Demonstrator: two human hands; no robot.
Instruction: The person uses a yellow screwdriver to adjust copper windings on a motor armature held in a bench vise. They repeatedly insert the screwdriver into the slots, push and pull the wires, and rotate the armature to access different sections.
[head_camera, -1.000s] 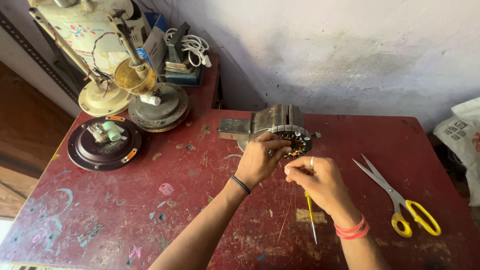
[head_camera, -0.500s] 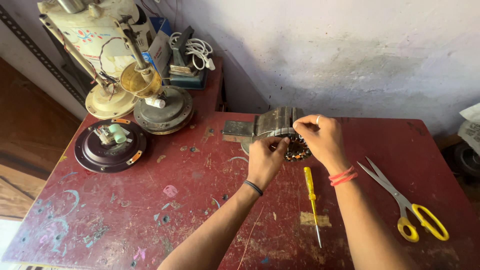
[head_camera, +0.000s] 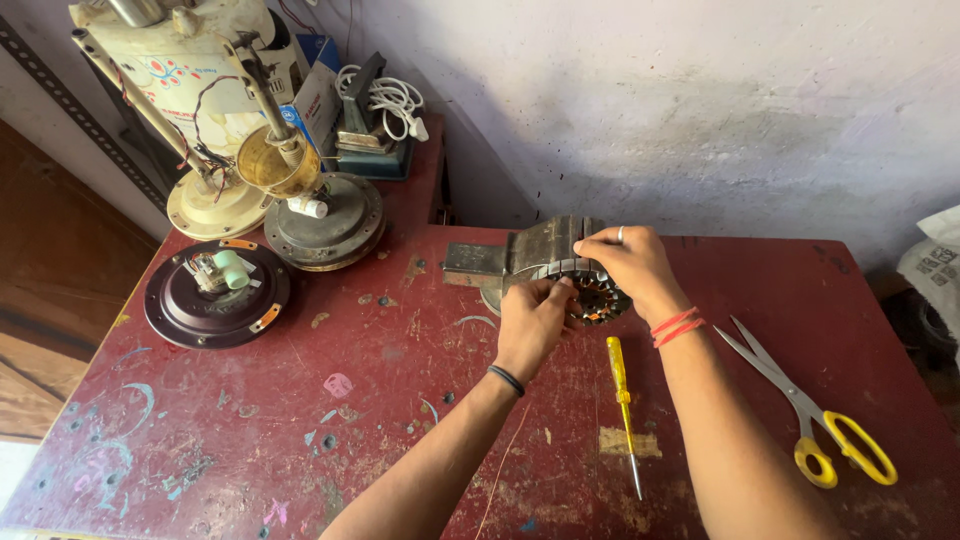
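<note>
Both forearms are bare, with no sleeves in view. The left hand (head_camera: 532, 325) has a thin black band around its wrist. The right hand (head_camera: 630, 268) wears a silver ring on one finger and red thread bands at the wrist.

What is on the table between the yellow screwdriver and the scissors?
In the head view, the person's right forearm crosses between the yellow screwdriver and the scissors; otherwise only bare red table.

Worn red table (head_camera: 200, 440), paint-spattered | whitewashed wall (head_camera: 700, 100) stained, directly behind table | brown floor (head_camera: 40, 300) left of table | daylight
</note>
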